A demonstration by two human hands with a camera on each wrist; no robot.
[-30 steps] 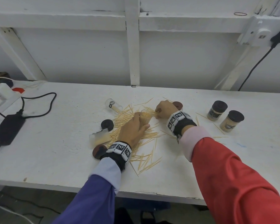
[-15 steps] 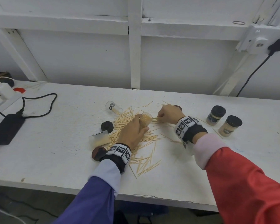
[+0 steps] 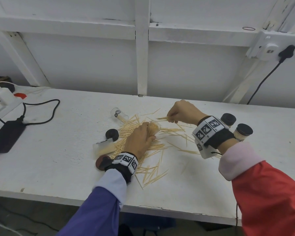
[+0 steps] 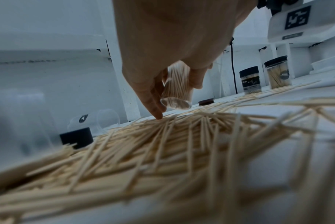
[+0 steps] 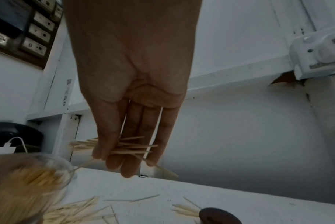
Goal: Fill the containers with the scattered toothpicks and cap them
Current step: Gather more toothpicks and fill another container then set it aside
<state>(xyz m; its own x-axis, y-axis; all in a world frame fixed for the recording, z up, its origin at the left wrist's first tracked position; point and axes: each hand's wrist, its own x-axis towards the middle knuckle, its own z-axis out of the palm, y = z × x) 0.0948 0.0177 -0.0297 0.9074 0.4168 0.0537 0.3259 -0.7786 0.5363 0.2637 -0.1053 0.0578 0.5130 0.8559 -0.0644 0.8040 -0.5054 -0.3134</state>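
Observation:
My left hand (image 3: 140,138) grips a clear container (image 3: 155,127) full of toothpicks, tilted just above the scattered toothpick pile (image 3: 143,147); the left wrist view shows the container (image 4: 177,89) between thumb and fingers. My right hand (image 3: 182,112) is raised to the container's right and pinches a small bunch of toothpicks (image 3: 163,118), seen between thumb and fingers in the right wrist view (image 5: 132,146). An empty clear container (image 3: 118,114) lies on its side at the back. Another container (image 3: 103,146) lies left of the pile, beside a black cap (image 3: 111,134).
Two capped, filled containers (image 3: 228,119) (image 3: 243,133) stand at the right. A brown cap (image 3: 102,163) lies by my left wrist; another brown cap (image 5: 218,216) lies under my right hand. A black adapter (image 3: 6,135) with cables occupies the table's left end.
My right hand has lifted off the table with a pinch of toothpicks and moved up beside the container. My left hand keeps hold of the container in about the same place.

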